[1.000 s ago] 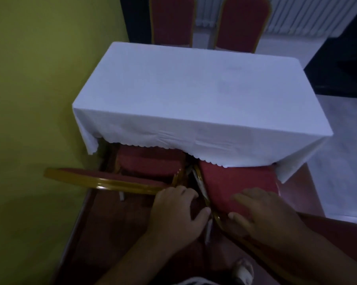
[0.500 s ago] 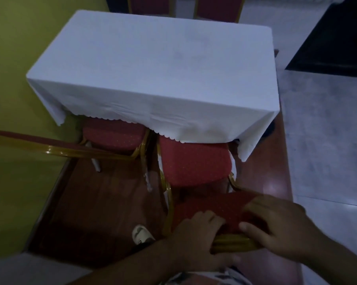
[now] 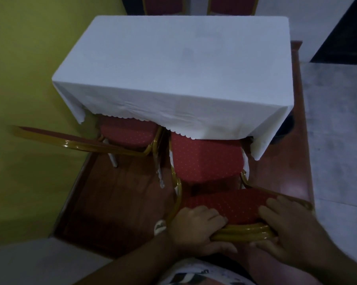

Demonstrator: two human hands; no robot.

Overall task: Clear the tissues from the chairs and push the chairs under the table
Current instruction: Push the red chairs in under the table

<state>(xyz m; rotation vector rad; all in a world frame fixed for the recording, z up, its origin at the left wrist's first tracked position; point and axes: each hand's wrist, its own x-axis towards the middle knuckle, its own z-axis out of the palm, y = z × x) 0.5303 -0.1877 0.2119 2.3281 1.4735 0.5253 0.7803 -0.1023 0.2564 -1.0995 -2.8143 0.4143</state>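
Both hands are clenched on the gold metal top rail of the red upholstered chair nearest the camera: the left hand wraps the rail with fingers over the padded backrest and thumb beneath, and the right hand takes the same grip toward the rail's right end. The seat's front edge sits just under the scalloped hem of the white tablecloth on the rectangular worktop. A second red chair with a gold frame stands just beside it to the left, tucked further under. No tissue seems to lie on either seat, though the light is dim. Red-brown wooden floor lies open on the left.
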